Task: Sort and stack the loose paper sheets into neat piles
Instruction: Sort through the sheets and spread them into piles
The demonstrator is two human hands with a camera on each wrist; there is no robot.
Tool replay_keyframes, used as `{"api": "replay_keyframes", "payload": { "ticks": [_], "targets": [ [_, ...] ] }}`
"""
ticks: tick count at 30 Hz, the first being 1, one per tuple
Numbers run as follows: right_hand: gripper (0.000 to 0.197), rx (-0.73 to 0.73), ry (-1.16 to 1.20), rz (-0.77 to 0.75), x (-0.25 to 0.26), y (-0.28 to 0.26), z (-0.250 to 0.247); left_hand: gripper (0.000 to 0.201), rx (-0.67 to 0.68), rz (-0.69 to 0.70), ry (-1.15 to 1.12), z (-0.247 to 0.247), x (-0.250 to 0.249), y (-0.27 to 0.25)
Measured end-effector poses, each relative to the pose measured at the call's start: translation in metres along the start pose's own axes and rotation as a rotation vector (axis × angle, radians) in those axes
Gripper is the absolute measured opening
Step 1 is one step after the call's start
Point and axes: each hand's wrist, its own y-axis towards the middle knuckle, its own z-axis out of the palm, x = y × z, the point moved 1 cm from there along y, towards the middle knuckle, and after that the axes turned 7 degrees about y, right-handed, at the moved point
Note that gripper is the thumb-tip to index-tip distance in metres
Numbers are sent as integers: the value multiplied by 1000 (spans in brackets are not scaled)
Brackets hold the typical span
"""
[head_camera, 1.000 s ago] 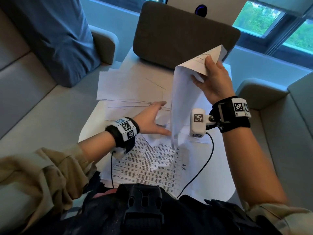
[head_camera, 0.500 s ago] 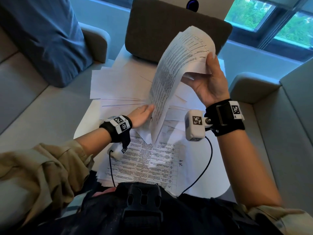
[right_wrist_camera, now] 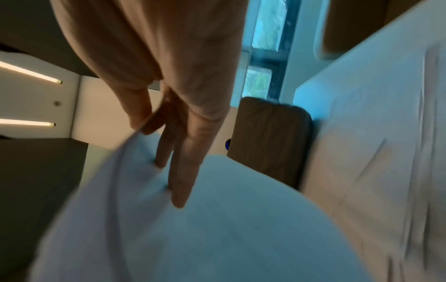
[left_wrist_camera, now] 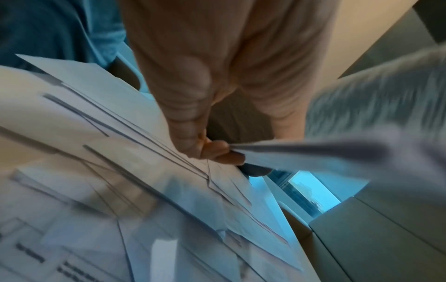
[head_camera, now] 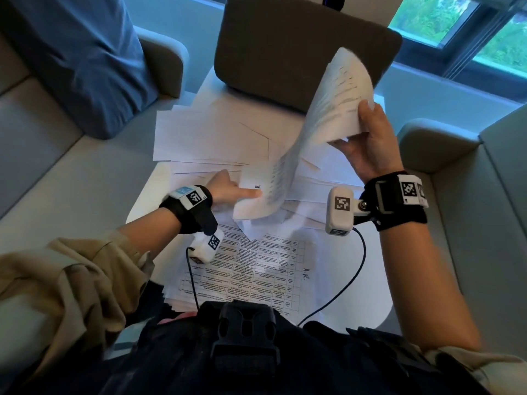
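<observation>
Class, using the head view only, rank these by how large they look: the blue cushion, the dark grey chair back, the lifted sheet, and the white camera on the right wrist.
1. blue cushion, cropped by the frame edge
2. dark grey chair back
3. lifted sheet
4. white camera

The cushion and chair back look close, so their order is unsure.

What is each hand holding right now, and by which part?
Both hold the same printed sheet: right hand grips its raised upper edge, left hand pinches its lower corner.

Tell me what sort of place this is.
Probably an office lounge or meeting booth: padded bench seats run along both sides of a small white table strewn with paper sheets, under a window looking out on greenery.
</observation>
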Motion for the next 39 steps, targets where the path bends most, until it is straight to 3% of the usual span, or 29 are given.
{"api": "replay_keyframes", "payload": {
  "ticks": [1, 3, 7, 13, 16, 20, 27, 31, 35, 39],
  "targets": [
    [6, -51, -104, -9, 0, 2, -7, 98, -20, 26, 12, -4, 1, 1],
    [16, -183, -378, -32, -7, 4, -27, 68, -19, 101, 20, -10, 1, -1],
    [26, -364, -641, 72, -40, 4, -77, 59, -74, 204, 105, -13, 5, 1],
    [27, -635, -810, 371, -93, -4, -147, 45, -91, 179, 169, -6, 19, 8],
    [19, -660, -1084, 476, -113, -5, -175, 35, -81, 110, 165, -6, 29, 14],
    [17, -669, -1223, 494, -114, -9, -162, 22, -115, 9, 130, -5, 41, 20],
    [65, -579, -1039, 681, -117, -17, -157, 21, -69, 14, -131, -9, 48, 12],
    [42, -508, -949, 625, -121, -22, -163, 20, -78, 7, -257, -16, 54, 1],
    [39, -571, -691, 435, -110, -31, -170, 18, -139, -2, -266, -30, 76, -4],
    [36, -567, -548, 384, -98, -54, -168, 20, -260, 37, -230, -41, 90, -8]
  ]
}}
